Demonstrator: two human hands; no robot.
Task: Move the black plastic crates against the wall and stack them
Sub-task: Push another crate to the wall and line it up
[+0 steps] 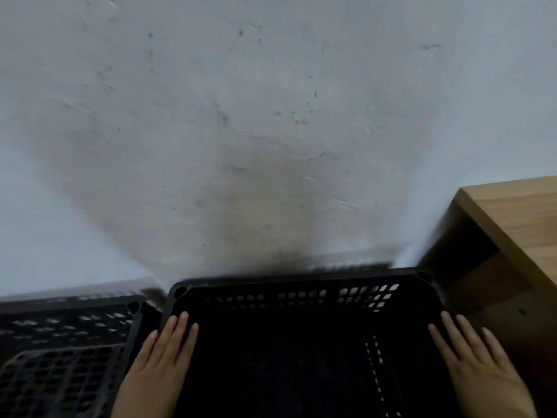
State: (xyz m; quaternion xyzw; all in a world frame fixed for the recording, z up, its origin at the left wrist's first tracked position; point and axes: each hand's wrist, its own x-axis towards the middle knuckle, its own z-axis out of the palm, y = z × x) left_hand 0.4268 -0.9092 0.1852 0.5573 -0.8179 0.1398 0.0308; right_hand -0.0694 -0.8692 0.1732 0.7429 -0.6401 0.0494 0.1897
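Two hands — left hand, right hand — fingers flat, released, on black crate sides.

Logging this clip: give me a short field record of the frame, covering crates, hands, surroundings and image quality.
view: head camera, looking down at a wall
centre crate: black, perforated, far rim close to the white wall; contact unclear
left crate: black, perforated, beside the centre crate, lower in frame
left hand: flat on the centre crate's left side, fingers extended
right hand: flat on its right side, fingers extended
right of crate: wooden furniture
image quality: motion blur
stacked: cannot tell
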